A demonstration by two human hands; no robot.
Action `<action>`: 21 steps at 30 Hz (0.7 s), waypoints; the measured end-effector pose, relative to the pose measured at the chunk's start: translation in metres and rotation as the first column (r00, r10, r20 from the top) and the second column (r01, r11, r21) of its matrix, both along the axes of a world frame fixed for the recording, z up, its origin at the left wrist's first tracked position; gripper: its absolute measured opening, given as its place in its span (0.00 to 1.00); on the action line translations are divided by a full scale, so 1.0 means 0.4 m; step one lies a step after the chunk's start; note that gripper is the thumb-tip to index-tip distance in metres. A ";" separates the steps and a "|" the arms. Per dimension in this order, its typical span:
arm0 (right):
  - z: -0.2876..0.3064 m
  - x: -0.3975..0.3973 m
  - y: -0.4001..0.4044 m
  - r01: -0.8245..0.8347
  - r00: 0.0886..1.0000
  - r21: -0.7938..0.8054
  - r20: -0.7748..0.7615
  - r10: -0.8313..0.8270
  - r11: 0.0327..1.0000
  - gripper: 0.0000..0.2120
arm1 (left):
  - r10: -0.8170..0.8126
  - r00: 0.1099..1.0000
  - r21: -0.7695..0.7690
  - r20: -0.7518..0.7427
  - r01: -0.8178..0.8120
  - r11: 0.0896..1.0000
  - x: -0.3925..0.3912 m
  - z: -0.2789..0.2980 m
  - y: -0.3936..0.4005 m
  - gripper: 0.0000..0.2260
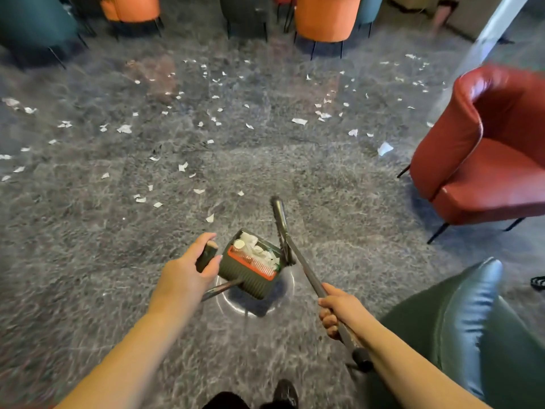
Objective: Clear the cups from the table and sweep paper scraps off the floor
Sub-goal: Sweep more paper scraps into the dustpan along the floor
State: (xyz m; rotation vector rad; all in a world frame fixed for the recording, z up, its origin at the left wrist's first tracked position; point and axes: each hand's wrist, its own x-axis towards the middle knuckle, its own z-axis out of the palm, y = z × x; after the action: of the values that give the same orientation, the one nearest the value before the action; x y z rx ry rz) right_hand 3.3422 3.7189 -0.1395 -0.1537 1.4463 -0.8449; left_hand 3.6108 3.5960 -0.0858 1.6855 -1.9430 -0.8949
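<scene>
My left hand (188, 270) grips the dark handle of a green dustpan (250, 276) that hangs in front of me. Inside the dustpan lie white cups and crumpled paper behind a red comb strip. My right hand (339, 308) holds the long dark pole of a broom (298, 261). The broom's head (280, 219) points away from me, just right of the dustpan. Several white paper scraps (182, 166) are scattered over the grey carpet ahead, from far left to far right.
A red armchair (486, 160) stands at the right and a dark green leather chair (460, 329) at the lower right. Orange chairs (324, 19) and teal chairs (29, 22) line the far side. A round metal table base (230, 302) lies under the dustpan.
</scene>
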 end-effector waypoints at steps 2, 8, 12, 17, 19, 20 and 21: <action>0.006 -0.039 -0.098 0.002 1.000 -0.006 0.002 -0.002 1.000 0.19 | 0.018 1.000 0.002 -0.015 -0.018 1.000 -0.031 0.004 -0.089 0.18; -0.003 -0.115 -0.414 0.055 0.998 0.049 -0.029 -0.054 0.997 0.26 | 0.029 0.999 0.003 -0.039 -0.029 1.000 -0.099 -0.008 -0.396 0.19; -0.001 -0.150 -0.651 0.068 0.997 0.021 -0.040 -0.067 0.997 0.22 | 0.003 0.999 0.020 -0.044 -0.002 1.000 -0.140 -0.015 -0.647 0.18; 0.020 -0.197 -0.905 0.080 0.996 0.016 -0.036 -0.080 0.997 0.25 | -0.030 0.998 0.016 -0.054 0.030 0.999 -0.188 0.007 -0.923 0.18; 0.030 -0.223 -1.001 0.089 0.996 0.028 -0.031 -0.088 0.996 0.28 | -0.041 0.998 0.003 -0.046 0.041 0.999 -0.214 0.016 -1.028 0.17; 0.032 -0.235 -1.043 0.086 0.996 0.032 -0.028 -0.085 0.996 0.29 | -0.041 0.998 -0.004 -0.039 0.041 0.999 -0.226 0.017 -1.072 0.17; 0.029 -0.255 -1.098 0.088 0.996 0.032 -0.022 -0.087 0.996 0.29 | -0.037 0.999 -0.012 -0.038 0.036 0.999 -0.245 0.013 -1.129 0.17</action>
State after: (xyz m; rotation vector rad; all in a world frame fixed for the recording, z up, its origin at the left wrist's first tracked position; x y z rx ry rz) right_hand 3.2403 3.2799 -0.1280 -0.0743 1.4940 -0.8926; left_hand 3.5127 3.1446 -0.0805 1.6197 -1.9557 -0.9208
